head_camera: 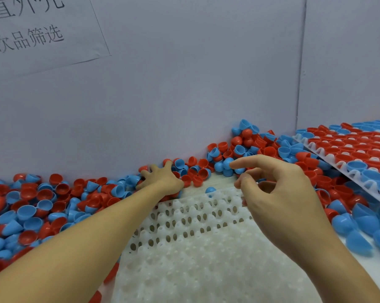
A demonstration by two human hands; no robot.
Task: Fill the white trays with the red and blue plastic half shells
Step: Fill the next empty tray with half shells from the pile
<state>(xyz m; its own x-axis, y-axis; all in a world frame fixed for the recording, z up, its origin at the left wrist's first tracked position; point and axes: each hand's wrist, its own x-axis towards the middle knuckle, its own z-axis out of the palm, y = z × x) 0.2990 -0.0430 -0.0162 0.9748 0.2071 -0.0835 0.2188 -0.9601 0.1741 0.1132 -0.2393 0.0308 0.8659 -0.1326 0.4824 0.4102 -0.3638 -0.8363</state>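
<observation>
Spreading left hand (160,177) on shells (31,206), right hand (278,193) loose (empty), white tray (195,248) below

Grey wall (184,84), paper sign (31,33), perhaps taped.

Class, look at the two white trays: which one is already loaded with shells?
The tilted tray on the right, covered in red and blue shells. The tray in front holds only one blue shell.
</observation>
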